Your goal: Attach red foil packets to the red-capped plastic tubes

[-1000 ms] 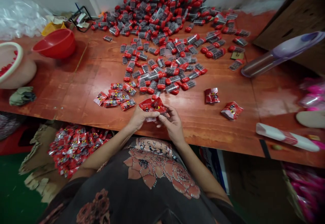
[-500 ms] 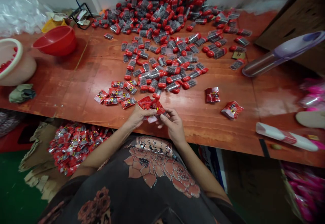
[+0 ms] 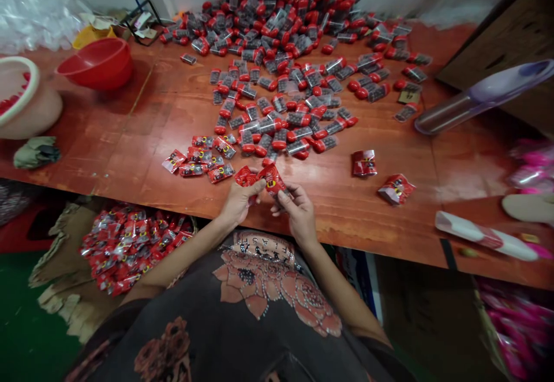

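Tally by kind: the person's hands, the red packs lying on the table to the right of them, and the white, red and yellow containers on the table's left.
Hands: 2 (left hand, right hand)
Red packs: 2
Containers: 3 (white tub, red bowl, yellow container)
Total: 7

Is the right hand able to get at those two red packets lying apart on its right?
Probably yes: the two red packets look near enough, with only tabletop showing between. The right hand is gripping a red wrapper, though, so it would likely need to let go first.
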### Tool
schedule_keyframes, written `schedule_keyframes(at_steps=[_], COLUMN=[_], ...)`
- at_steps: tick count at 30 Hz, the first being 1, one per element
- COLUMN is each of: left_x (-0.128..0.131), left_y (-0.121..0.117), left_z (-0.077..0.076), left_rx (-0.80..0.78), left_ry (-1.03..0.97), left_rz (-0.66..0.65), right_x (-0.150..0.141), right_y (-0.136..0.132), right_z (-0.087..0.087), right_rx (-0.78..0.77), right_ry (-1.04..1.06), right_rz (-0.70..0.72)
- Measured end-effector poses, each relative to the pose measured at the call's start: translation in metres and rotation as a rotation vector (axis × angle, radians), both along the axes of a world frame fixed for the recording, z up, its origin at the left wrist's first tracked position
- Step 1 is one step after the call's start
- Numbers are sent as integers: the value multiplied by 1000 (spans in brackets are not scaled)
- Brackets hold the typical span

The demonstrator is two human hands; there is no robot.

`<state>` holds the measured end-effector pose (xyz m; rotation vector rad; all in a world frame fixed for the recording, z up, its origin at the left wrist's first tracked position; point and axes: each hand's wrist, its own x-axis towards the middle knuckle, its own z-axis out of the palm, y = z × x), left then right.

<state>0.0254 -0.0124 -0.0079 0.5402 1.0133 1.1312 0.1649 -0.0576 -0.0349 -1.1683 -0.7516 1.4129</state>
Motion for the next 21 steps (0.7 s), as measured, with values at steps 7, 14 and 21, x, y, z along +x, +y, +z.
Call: schedule_keyframes(at_steps=[7, 14, 21], left_x=[-1, -1, 3], left_y=[3, -6, -8], left_z=[-7, -5, 1], left_rx=[190, 105, 96], left_ry=[297, 198, 213], left_rz=[181, 62, -16], right_x=[-5, -5, -9], right_y=[-3, -2, -3], right_z=[-1, 0, -3], right_rx=[4, 17, 168], right_ry=[-9, -56, -238], right_rz=[23, 47, 12])
